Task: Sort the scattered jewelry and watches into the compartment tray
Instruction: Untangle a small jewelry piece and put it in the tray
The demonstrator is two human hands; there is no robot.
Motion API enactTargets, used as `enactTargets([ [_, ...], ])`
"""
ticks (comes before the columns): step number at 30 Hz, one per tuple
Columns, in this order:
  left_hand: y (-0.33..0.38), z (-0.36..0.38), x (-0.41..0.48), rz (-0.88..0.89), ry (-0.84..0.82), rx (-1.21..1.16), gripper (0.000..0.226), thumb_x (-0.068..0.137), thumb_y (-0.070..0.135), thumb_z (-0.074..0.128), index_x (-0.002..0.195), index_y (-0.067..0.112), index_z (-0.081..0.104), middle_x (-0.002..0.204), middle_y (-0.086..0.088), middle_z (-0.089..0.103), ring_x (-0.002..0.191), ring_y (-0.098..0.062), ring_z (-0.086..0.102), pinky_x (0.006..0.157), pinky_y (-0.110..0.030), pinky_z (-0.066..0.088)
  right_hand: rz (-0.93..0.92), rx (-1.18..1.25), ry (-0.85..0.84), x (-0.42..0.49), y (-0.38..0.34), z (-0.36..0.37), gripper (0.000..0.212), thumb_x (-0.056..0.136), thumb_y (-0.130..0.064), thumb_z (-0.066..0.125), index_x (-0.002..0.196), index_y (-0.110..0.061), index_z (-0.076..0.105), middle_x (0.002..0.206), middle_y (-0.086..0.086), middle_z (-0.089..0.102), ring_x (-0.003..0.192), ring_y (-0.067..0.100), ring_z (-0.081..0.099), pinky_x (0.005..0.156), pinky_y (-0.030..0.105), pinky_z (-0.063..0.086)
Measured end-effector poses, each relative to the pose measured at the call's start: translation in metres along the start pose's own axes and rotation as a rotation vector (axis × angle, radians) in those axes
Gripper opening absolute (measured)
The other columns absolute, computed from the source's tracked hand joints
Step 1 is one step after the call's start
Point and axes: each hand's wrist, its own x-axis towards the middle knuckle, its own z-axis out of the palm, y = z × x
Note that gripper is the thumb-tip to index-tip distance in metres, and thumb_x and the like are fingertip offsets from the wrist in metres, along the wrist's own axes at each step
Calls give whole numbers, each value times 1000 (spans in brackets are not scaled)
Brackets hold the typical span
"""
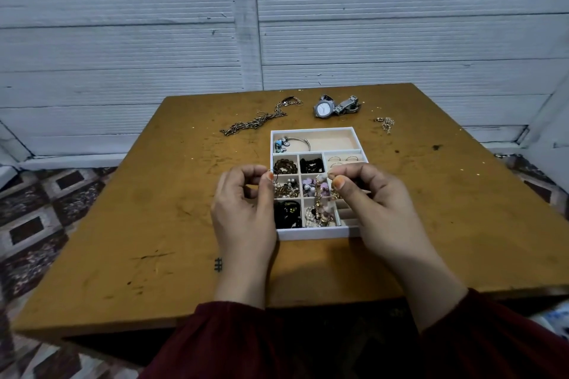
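Note:
A white compartment tray (312,234) sits mid-table, its small cells holding beads, chains and dark pieces; a charm bangle (289,142) lies in the long back cell. My left hand (244,209) pinches a thin ring (273,177) over the tray's left side. Over the tray's right side, my right hand (380,206) pinches the top of a beaded gold chain (320,197), which dangles into the middle cells. Behind the tray lie a long chain (255,121), a silver watch (335,106) and a small gold piece (385,123).
The brown wooden table (154,224) is scuffed, with its front edge near my dark red sleeves (246,344). A patterned rug (37,218) lies at the left, and a white corrugated wall (277,24) stands behind the table.

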Motion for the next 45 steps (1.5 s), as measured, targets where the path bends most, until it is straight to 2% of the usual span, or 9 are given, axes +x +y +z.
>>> enactTargets([
  [2, -1, 0, 0, -1, -1, 0, 15, 86, 12, 66, 85, 26, 61, 86, 6, 60, 73, 0, 53, 64, -8, 40, -3, -75, -7, 1, 2, -1, 13, 92, -13, 59, 87, -22, 66, 77, -11, 64, 69, -3, 58, 71, 16, 50],
  [5, -1, 0, 0, -10, -6, 4, 13, 86, 12, 66, 85, 25, 62, 86, 5, 60, 72, 1, 52, 64, -8, 39, -12, -181, 27, 4, 9, -2, 7, 89, -27, 61, 87, -30, 68, 86, -10, 68, 83, 10, 66, 82, 42, 55],
  [8, -1, 1, 0, -9, -2, 6, 13, 86, 13, 66, 85, 25, 62, 86, 6, 60, 71, 0, 52, 63, -8, 39, -42, -332, 65, 4, 9, -1, 15, 80, -47, 55, 91, -45, 65, 96, -27, 56, 101, 18, 59, 85, 49, 52],
  [16, -2, 1, 1, -15, -5, 2, 12, 86, 13, 66, 86, 24, 62, 87, 3, 61, 71, -1, 53, 63, -9, 40, -136, -467, 113, 2, 9, 0, 18, 84, -27, 66, 77, -44, 62, 82, -22, 58, 94, 15, 54, 86, 49, 45],
  [22, -1, 1, 0, -11, -10, 7, 11, 86, 12, 65, 85, 23, 63, 87, 4, 61, 72, 2, 53, 63, -8, 40, -79, -419, 134, 5, 11, 4, 12, 78, -41, 57, 88, -44, 64, 78, -21, 65, 86, 15, 62, 78, 49, 52],
  [28, -3, 2, 1, -12, -7, -12, 18, 86, 14, 66, 85, 31, 60, 86, 4, 62, 72, -5, 55, 66, -18, 44, -48, -484, 126, 7, 13, 2, 10, 82, -24, 70, 75, -30, 66, 66, -15, 66, 70, 6, 65, 74, 41, 54],
  [34, -2, 1, 0, -5, -7, -9, 25, 86, 14, 66, 82, 37, 56, 86, 7, 61, 71, -5, 55, 66, -22, 45, -40, -696, 72, 5, 9, 1, 7, 80, -34, 70, 75, -32, 65, 65, -18, 64, 83, 14, 62, 81, 39, 50],
  [38, -2, 2, 1, -9, -11, -20, 26, 86, 14, 65, 81, 37, 56, 87, 6, 62, 72, -6, 56, 66, -19, 45, -64, -912, 79, 3, 3, 2, 8, 82, -44, 66, 83, -36, 67, 83, -16, 60, 92, 13, 42, 77, 32, 30],
  [45, -3, 2, 1, -16, -9, -8, 21, 86, 15, 66, 83, 34, 58, 86, 5, 62, 72, -5, 56, 65, -18, 44, -15, -966, 75, 5, 0, 2, 12, 82, -46, 63, 86, -37, 70, 85, -14, 57, 99, 17, 43, 78, 32, 28],
])
